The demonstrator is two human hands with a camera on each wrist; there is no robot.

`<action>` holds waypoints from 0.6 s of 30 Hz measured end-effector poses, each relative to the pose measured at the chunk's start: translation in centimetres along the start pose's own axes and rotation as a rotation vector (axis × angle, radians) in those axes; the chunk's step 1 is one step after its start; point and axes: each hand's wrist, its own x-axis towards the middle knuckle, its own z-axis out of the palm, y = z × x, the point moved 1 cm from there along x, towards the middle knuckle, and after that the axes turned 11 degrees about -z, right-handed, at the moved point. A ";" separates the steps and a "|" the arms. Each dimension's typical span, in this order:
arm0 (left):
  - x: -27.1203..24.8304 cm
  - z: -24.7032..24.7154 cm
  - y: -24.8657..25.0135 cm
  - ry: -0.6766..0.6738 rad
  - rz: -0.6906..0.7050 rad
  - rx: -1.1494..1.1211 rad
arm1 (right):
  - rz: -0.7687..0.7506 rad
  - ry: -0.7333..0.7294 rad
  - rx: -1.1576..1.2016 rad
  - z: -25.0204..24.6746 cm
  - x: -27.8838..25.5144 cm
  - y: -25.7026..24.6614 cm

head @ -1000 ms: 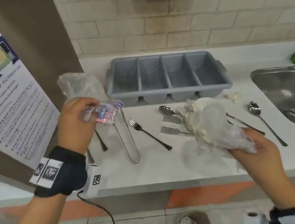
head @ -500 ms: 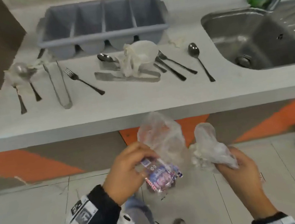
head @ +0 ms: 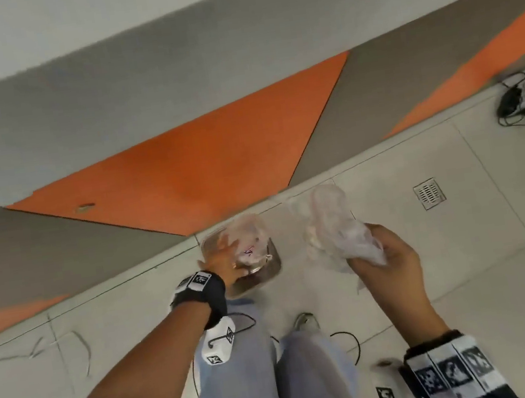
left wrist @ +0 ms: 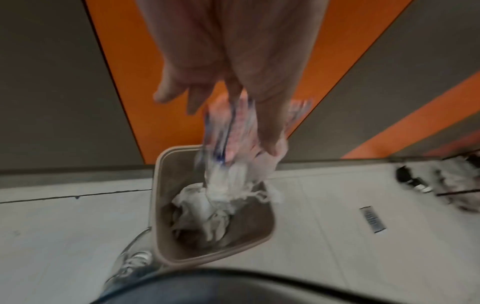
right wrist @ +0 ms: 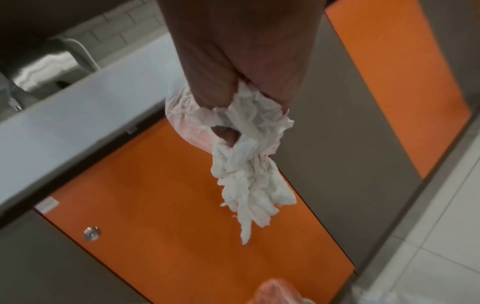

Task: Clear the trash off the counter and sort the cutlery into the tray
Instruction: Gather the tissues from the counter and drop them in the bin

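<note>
I am looking down at the floor below the counter. A beige trash bin [head: 270,273] [left wrist: 159,205] stands against the cabinet base and holds crumpled white tissue [left wrist: 200,214]. My left hand [head: 226,259] [left wrist: 233,115] hangs over the bin's mouth, fingers pointing down. It pinches a pink and blue snack wrapper [head: 251,251] [left wrist: 226,131] with a thin clear plastic bag. To the right of the bin, my right hand [head: 388,262] [right wrist: 233,92] grips a wad of white tissue and clear plastic [head: 333,229] [right wrist: 249,164] above the floor tiles. The counter top, cutlery and tray are out of view.
Orange and grey cabinet panels [head: 201,160] run behind the bin, with the counter's front edge [head: 95,26] above. A floor drain [head: 429,194] and a tangle of black cable with an adapter [head: 524,101] lie to the right. My legs [head: 280,382] and shoes stand just before the bin.
My view has dropped from the counter to the floor. Both hands have gone down with their trash; the left hand now reaches over the bin and the right hand stays beside it.
</note>
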 end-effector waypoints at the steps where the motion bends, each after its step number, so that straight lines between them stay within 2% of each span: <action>1: 2.0 1.0 -0.9 -0.093 -0.005 0.026 | 0.013 -0.010 -0.015 1.1 0.6 1.3; 2: 4.2 2.0 -2.1 -0.158 0.007 0.021 | 0.024 -0.028 -0.031 2.3 1.3 2.6; 4: 5.3 1.5 -2.7 -0.219 -0.024 -0.035 | 0.000 -0.111 -0.087 5.1 2.9 4.9; 8: 3.9 -0.9 -5.2 -0.175 -0.155 -0.223 | -0.158 -0.390 -0.395 12.7 7.3 9.6; 10: 2.2 -1.8 -8.2 -0.152 -0.220 -0.282 | -0.169 -0.600 -0.491 17.2 9.1 13.1; 13: -1.1 -2.3 -13.7 -0.126 -0.306 -0.324 | 0.051 -1.047 -0.632 22.0 8.9 17.4; 15: -4.7 -2.4 -16.9 -0.140 -0.370 -0.338 | 0.170 -1.119 -0.670 22.7 7.7 17.3; 18: -11.8 -2.3 -20.1 -0.153 -0.438 -0.402 | 0.005 -1.028 -0.556 20.9 5.1 12.7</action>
